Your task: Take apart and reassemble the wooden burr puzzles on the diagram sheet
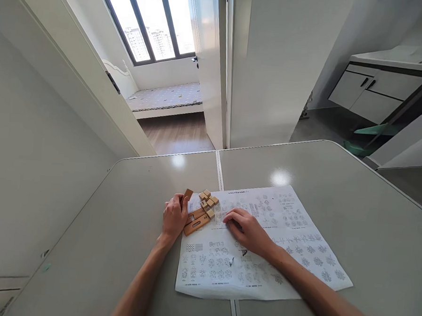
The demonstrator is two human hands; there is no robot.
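Note:
My left hand (pixel 174 216) is closed around a flat brown wooden piece (pixel 188 193), whose end sticks up past the fingers. Just right of that hand lie flat wooden pieces, the nearest a slotted wooden piece (pixel 196 224) marked with a 2. Several small pale wooden blocks (pixel 210 201) cluster beyond it, some touching each other. My right hand (pixel 245 229) rests on a large printed sheet (pixel 204 285), its fingers loosely bent and the thumb apart; nothing shows in it. Small diagrams and lines of text cover the sheet.
The grey table (pixel 138 267) has a pale seam running down its middle and rounded far corners. Past its far edge stands an open door (pixel 209 63), with a bed (pixel 168 97) in the room behind. A white cabinet (pixel 380 86) is at the far right.

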